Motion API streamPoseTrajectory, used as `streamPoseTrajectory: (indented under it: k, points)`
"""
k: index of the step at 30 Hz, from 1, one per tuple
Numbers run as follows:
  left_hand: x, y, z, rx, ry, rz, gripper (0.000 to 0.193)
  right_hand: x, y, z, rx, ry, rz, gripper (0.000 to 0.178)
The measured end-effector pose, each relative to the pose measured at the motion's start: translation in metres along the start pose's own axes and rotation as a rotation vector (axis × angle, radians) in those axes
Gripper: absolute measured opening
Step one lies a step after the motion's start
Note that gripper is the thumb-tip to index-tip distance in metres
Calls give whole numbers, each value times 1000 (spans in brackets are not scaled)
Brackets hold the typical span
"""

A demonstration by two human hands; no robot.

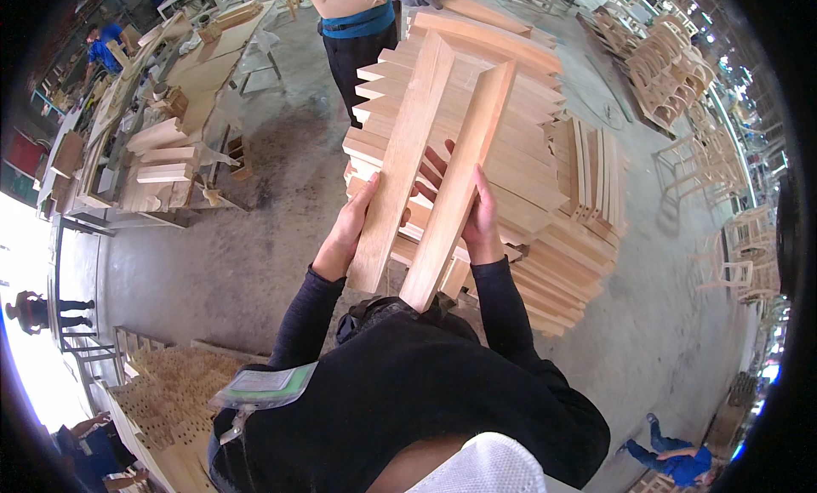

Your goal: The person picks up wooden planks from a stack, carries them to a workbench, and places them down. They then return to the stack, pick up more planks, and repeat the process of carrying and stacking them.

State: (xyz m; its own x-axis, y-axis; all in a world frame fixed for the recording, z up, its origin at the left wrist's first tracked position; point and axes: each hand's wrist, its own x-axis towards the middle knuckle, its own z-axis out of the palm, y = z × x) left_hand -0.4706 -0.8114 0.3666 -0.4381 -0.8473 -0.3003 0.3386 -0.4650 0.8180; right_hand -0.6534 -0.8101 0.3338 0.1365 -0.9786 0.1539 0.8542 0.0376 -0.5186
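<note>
Two long, pale wooden pieces slant away from my body side by side, a narrow gap between them. My left hand [348, 223] is closed around the left wooden board [404, 157], thumb along its face. My right hand [480, 219] grips the right wooden board [466, 174], with its fingers showing in the gap and the thumb on the outer edge. Beneath and beyond them lies a large stack of similar wooden boards [519, 157], its ends uneven. The near ends of both held boards reach close to my waist.
Across the stack stands a person in a blue shirt [362, 25], a gloved hand on a board. A cluttered workbench [204, 76] runs along the left. Chair frames [672, 68] stand at the right. At lower left are stacked wooden pieces with holes [174, 399].
</note>
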Motion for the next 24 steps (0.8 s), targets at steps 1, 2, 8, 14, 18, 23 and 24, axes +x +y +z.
streamPoseTrajectory:
  k: [1,2,8,14,18,23,24]
  points:
    - [1,0,-4,-1,-21,14,48,1,0,1,30,-8,8,62]
    - [2,-1,-7,-3,-41,28,48,2,1,2,61,-17,17,62]
    - [20,-21,-29,128,-46,215,46,8,5,-2,40,-23,25,63]
    - [1,-22,3,1001,17,681,54,7,23,-18,-70,211,75,47]
    - [-5,-24,5,1084,13,757,65,4,28,0,-85,260,51,38]
    - [-27,-38,-4,1145,72,595,91,1,43,-2,-220,286,-29,46]
    - [-33,-43,-12,1151,82,502,95,-2,45,0,-230,297,-35,45]
